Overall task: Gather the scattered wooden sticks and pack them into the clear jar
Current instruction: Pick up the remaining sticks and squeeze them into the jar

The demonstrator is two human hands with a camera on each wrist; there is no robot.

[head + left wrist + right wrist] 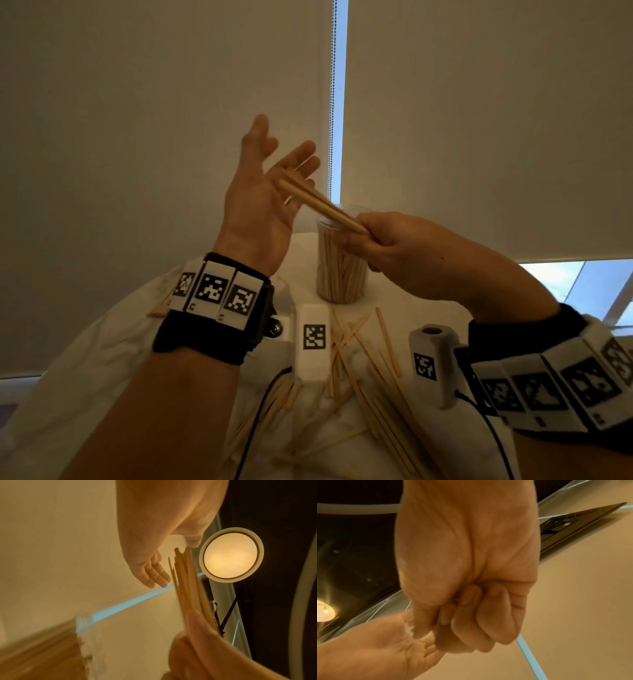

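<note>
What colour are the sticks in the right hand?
Pale tan bare wood sticks, gripped by the right hand; the head view shows them best.

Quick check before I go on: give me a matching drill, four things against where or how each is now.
Things:
1. left hand
2. right hand
3. clear jar
4. loose sticks

States:
A. upright on the table, partly filled with sticks
B. scattered flat on the table
C. gripping one end of a stick bundle
D. open, palm against the bundle's far tips

Pairs: 1-D, 2-C, 3-A, 4-B
</note>
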